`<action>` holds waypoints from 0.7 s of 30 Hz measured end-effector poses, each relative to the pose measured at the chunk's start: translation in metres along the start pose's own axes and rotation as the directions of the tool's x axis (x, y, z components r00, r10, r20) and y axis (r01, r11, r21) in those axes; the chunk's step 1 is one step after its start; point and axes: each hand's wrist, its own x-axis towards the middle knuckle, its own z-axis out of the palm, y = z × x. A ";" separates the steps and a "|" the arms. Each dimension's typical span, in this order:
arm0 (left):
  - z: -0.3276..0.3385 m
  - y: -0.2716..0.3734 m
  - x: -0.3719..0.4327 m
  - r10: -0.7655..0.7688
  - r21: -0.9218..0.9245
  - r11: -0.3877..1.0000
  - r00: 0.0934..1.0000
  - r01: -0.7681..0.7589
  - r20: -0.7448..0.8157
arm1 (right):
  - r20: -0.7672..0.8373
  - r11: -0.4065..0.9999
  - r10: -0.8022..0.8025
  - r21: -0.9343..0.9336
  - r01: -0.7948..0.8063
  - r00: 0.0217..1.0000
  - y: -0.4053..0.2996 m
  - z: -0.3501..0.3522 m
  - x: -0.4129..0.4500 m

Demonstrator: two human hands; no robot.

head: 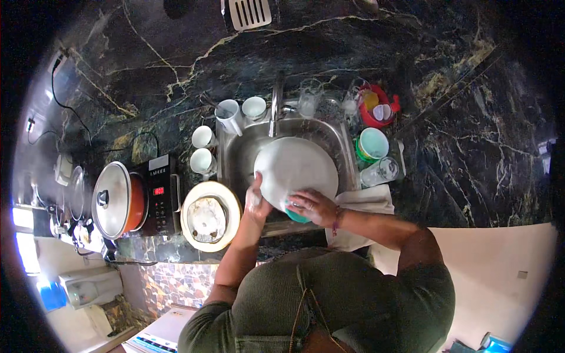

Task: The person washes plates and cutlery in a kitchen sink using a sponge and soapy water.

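Over the stainless steel sink point(238, 150) I hold a large white round dish point(295, 165), tilted towards me. My left hand point(259, 200) grips its left edge with the thumb on the near face, and whitish suds show on that hand. My right hand point(311, 206) presses a teal scrubbing sponge point(298, 215) against the lower right part of the dish. The fingers partly cover the sponge. Behind the dish stands the chrome faucet point(276, 101). Part of the basin is hidden under the dish.
Left of the sink are white mugs point(228, 115), stacked plates point(189, 198) and a lidded orange pot point(137, 203) on an induction cooktop point(160, 207). To the right stand a red container point(367, 117), a pale bowl point(374, 143) and a glass tumbler point(382, 171). A white cloth point(366, 198) drapes over the counter edge.
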 end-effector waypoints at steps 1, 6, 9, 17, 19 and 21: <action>0.000 -0.002 -0.003 0.009 0.073 0.997 0.999 -0.005 -0.050 | -0.058 0.999 -0.041 -0.026 0.040 0.997 -0.002 0.002 0.007; 0.009 -0.013 -0.016 0.004 0.200 0.979 0.989 0.027 -0.150 | -0.144 0.991 0.129 0.061 -0.122 0.981 0.017 0.019 0.068; 0.017 -0.013 -0.026 0.017 0.257 0.967 0.997 0.003 -0.078 | -0.302 0.961 0.276 0.101 -0.257 0.913 0.073 0.019 0.088; 0.016 -0.004 -0.027 0.195 0.318 0.939 0.965 -0.132 -0.176 | -0.237 0.723 0.689 0.305 -0.620 0.685 0.033 0.058 0.055; 0.018 -0.012 -0.023 0.193 0.436 0.898 0.945 -0.061 -0.266 | -0.396 0.903 0.425 0.252 -0.349 0.814 0.012 0.079 0.057; 0.025 -0.022 -0.029 0.148 0.419 0.901 0.988 -0.112 -0.055 | -0.409 0.833 0.550 0.207 -0.513 0.728 0.026 0.090 0.057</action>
